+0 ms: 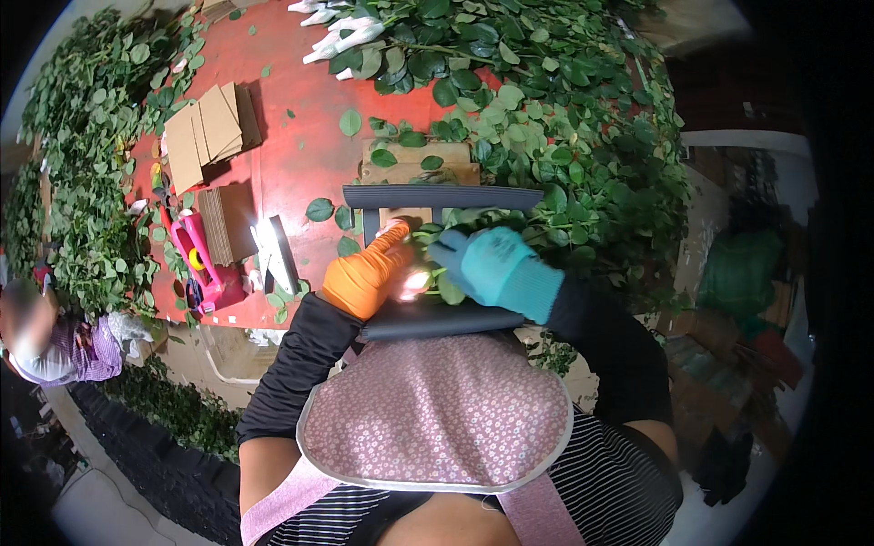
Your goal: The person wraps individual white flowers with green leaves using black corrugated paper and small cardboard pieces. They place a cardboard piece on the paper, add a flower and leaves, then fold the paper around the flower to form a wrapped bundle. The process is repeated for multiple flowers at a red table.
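My left hand (369, 273), in an orange covering, reaches over a black padded frame (446, 197). Its fingers are curled beside a piece of brown cardboard (407, 216) lying in the frame. A glaring pale spot by its fingers hides what they hold, if anything. My right hand (496, 266) wears a teal glove with grey-blue fingers. Those fingers bend toward the left hand and close over leafy green stems (450, 289). More foliage runs off to the right from under the glove. The frame's near padded bar (442, 320) lies just before my floral apron (437, 409).
Leafy stems (574, 173) heap along the table's right and far sides, with white-wrapped ends (344, 38). On the red table (300, 136) lie cardboard sheets (208, 130), a cardboard stack (228, 223), a pink tape dispenser (196, 255) and a white device (273, 255). Another person (77, 350) is at far left.
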The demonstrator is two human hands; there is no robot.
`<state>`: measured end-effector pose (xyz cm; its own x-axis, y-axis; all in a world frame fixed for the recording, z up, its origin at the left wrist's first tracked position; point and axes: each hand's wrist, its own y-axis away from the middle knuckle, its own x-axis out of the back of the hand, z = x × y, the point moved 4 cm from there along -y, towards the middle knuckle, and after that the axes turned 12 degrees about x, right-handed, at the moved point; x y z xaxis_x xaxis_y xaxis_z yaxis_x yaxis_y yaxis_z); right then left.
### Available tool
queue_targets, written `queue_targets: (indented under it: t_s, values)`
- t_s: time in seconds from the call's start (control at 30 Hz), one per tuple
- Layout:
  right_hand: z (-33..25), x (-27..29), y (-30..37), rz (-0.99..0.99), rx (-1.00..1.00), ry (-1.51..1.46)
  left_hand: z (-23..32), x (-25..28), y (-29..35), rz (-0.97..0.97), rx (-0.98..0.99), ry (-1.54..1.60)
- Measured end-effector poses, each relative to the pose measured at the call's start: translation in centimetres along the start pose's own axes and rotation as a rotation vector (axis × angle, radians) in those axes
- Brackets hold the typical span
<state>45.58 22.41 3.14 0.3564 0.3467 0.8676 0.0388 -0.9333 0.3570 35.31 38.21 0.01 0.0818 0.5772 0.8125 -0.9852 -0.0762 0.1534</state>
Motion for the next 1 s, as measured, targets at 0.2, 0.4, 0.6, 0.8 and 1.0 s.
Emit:
queue_targets:
  t_s: [0.2, 0.4, 0.6, 0.8, 1.0]
  values:
    - [1.7, 2.1, 1.8, 0.224, -0.045, -0.036, -0.6, -0.4, 0.2, -0.006, 0.021, 0.062]
    - [3.4, 7.9, 6.0, 0.949, -0.206, -0.175, -1.1, -1.0, 0.3, -0.050, 0.022, 0.071]
    - [0.4, 2.2, 1.4, 0.482, -0.132, 0.204, -2.0, -2.9, 0.7, -0.009, 0.039, 0.040]
    - [2.2, -1.1, -3.1, 0.647, -0.073, 0.297, -0.1, -0.8, 1.3, -0.036, 0.059, -0.052]
    - [2.4, -2.8, -5.4, 0.267, -0.238, 0.237, -0.4, -1.7, 1.5, -0.073, 0.065, -0.128]
